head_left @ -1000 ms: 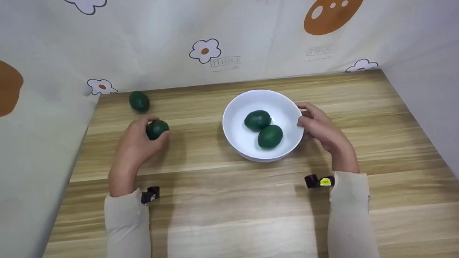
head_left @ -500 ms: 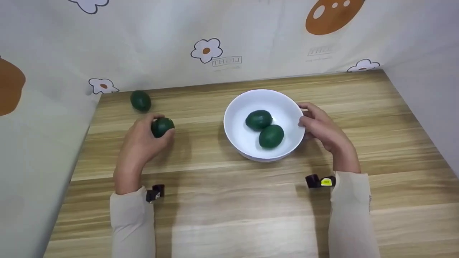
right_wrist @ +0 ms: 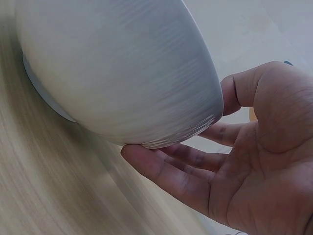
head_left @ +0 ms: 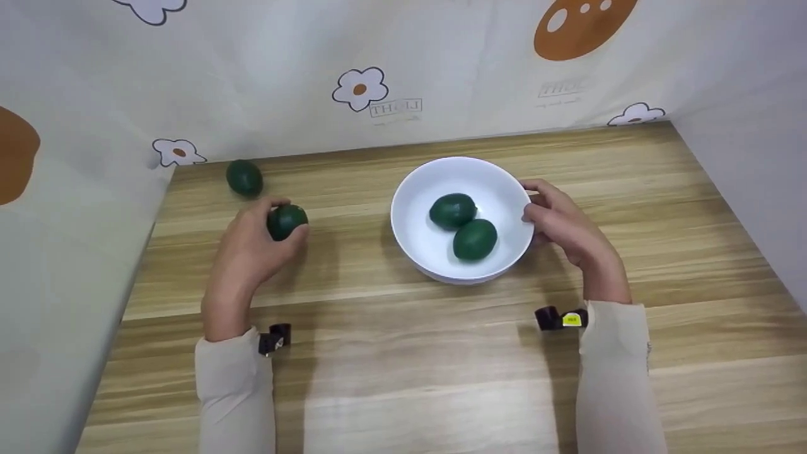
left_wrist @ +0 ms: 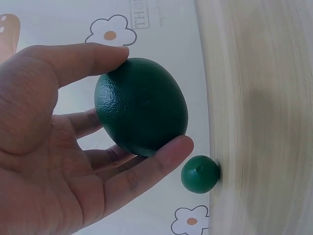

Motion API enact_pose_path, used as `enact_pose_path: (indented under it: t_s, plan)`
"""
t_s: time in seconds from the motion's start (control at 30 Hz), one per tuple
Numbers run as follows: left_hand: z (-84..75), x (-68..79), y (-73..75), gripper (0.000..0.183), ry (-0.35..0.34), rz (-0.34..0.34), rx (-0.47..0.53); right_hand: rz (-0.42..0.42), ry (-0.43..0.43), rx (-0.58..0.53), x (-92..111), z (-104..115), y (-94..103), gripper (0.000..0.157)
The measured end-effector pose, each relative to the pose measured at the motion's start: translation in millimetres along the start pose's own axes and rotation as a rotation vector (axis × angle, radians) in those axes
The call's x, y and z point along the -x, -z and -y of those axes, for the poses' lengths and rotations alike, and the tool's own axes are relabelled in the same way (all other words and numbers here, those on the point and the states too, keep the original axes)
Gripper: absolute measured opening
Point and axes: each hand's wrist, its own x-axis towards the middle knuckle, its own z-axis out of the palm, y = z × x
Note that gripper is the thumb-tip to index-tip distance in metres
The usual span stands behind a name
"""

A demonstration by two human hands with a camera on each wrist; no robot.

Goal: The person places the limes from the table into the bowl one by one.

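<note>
My left hand (head_left: 252,243) grips a dark green lime (head_left: 287,222) between thumb and fingers, left of the bowl. Close up in the left wrist view, the held lime (left_wrist: 142,106) appears raised off the table. Farther back, a second lime (head_left: 244,178) lies near the wall. My right hand (head_left: 567,224) holds the right side of a white bowl (head_left: 416,243), its thumb at the rim and its fingers against the outside. Two limes (head_left: 475,239) rest touching inside the bowl. In the right wrist view, the bowl's outer wall (right_wrist: 117,73) hides what is inside.
The wood-grain table (head_left: 416,353) ends at a pale curtain-like wall (head_left: 454,69) printed with flowers, behind and along both sides. Small black wrist cameras (head_left: 275,339) sit at the sleeve cuffs.
My left hand has shifted slightly right and away from me with the lime, then almost stopped. The right hand, the bowl and the limes in it have stayed put.
</note>
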Motion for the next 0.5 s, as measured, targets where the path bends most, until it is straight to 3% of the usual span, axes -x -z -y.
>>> enact_pose_path:
  t_s: [0.5]
  plan:
    - [-8.3, -0.3, -9.5, 0.059, -0.009, -0.005, -0.022, 0.007, 0.007, -0.001, -0.8, 0.4, -0.8, 0.064]
